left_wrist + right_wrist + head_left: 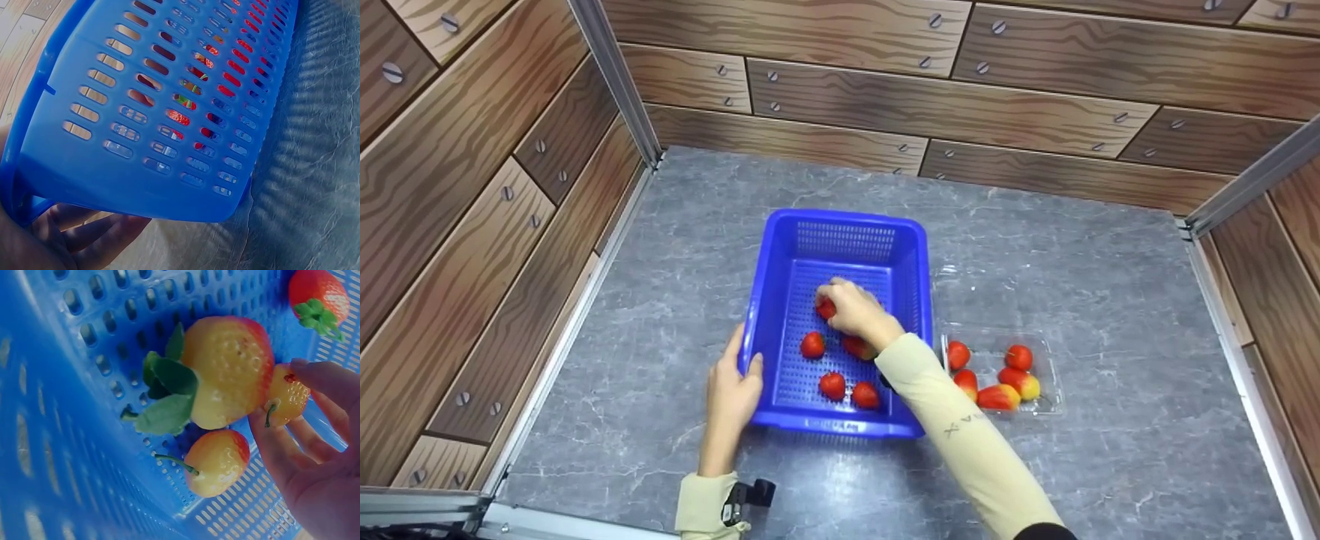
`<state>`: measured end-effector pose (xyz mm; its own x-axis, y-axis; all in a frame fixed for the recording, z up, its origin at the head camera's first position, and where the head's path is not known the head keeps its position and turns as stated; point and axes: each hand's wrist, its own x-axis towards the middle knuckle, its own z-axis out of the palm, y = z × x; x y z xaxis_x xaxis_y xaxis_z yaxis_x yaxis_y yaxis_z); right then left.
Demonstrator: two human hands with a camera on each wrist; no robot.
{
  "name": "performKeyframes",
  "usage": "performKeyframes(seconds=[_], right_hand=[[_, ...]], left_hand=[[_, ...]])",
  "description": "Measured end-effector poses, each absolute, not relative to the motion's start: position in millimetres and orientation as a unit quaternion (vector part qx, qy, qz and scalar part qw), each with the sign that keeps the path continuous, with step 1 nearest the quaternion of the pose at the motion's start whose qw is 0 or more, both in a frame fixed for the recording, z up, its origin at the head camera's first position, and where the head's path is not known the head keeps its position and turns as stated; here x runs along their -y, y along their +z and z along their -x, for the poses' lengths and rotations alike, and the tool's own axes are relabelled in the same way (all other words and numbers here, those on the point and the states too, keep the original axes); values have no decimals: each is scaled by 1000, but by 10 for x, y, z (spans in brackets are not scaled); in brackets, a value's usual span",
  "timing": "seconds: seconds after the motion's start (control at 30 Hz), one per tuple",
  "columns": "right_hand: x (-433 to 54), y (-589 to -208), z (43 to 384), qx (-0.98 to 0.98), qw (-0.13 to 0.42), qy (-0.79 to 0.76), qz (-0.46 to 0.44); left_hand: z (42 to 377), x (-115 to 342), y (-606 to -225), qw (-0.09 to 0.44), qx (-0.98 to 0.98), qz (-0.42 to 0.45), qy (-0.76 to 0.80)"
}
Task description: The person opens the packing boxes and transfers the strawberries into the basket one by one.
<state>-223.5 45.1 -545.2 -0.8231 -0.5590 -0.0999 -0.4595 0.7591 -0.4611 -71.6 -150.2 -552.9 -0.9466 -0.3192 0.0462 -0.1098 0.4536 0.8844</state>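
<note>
A blue plastic basket (844,425) with slotted walls stands on the grey surface. My left hand (733,386) grips its left rim, thumb on the inner side; in the left wrist view the fingers (107,239) curl beneath the rim. My right hand (855,310) reaches down into the basket. It pinches a small yellow-and-red toy fruit (287,395) with a short green stem. Beside it lie a large yellow-and-red fruit (230,371) with green leaves and another small stemmed fruit (218,463). Red strawberries (832,386) lie elsewhere on the basket floor.
Right of the basket is a clear plastic box (1056,379) holding several red and yellow fruits (998,397). Its transparent lid (982,296) lies open behind it. Wood-patterned walls (840,97) enclose the surface (1125,300) at the back and sides.
</note>
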Motion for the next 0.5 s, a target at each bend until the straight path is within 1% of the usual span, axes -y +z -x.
performKeyframes(seconds=[0.5], right_hand=[[-413, -5459, 2236, -932, 132, -191, 278]], left_hand=[[720, 1503, -5534, 103, 843, -126, -512]])
